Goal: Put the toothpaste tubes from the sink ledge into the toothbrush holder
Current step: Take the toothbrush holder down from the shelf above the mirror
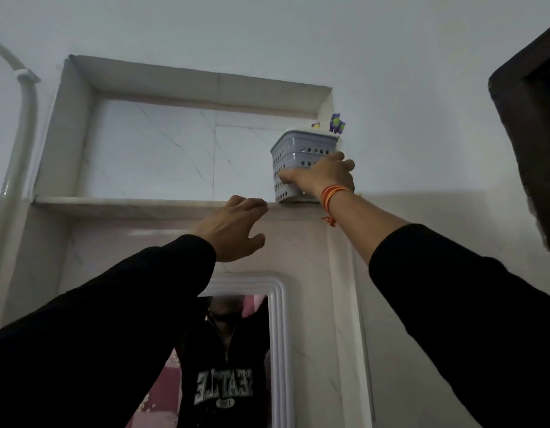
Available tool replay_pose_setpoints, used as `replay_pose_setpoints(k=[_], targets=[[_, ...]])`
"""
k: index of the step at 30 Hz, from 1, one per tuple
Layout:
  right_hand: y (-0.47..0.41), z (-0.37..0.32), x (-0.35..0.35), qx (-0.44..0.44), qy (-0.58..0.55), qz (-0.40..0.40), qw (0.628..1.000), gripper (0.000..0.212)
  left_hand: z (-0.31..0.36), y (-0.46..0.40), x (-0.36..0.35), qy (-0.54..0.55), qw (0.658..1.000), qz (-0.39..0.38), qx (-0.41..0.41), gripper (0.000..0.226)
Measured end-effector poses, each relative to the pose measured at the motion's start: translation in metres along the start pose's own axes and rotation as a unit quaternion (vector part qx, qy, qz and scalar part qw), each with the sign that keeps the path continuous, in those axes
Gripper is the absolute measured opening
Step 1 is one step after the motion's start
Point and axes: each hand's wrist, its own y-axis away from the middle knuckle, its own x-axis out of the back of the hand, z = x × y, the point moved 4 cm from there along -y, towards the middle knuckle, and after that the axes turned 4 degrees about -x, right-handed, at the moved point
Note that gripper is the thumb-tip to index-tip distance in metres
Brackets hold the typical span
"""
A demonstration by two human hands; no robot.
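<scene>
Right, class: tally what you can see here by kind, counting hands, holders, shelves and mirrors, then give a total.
Hands: 2, left hand and right hand
Holder: 1
Shelf: 1
Mirror: 1
Total: 5

Toothbrush holder (301,168) at the right end of the niche shelf (144,202), tilted, with the right hand (324,177) wrapped around its front. Left hand (233,231) lower and to the left, fingertips at the shelf edge (apart from the holder). Mirror (278,350) below the shelf; pipe (19,143) far left.
</scene>
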Motion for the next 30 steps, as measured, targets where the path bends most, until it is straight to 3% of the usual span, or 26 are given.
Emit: replay_pose_setpoints(k=[9, 17, 24, 30], targets=[[0.066, -0.004, 0.029, 0.035, -0.066, -0.052, 0.996, 0.116, 0.000, 0.045, 0.008, 0.084, 0.995, -0.013, 0.052, 0.061], [0.192, 0.080, 0.003, -0.004, -0.098, -0.081, 0.992, 0.113, 0.035, 0.159, -0.049, 0.221, 0.969, -0.047, 0.095, 0.053], [0.320, 0.188, -0.040, -0.048, -0.115, -0.117, 0.985, 0.131, 0.100, 0.291, -0.121, 0.348, 0.917, -0.130, 0.145, 0.042], [0.430, 0.292, -0.064, -0.110, -0.078, -0.133, 0.982, 0.130, 0.155, 0.400, -0.196, 0.377, 0.856, -0.268, 0.230, 0.056]])
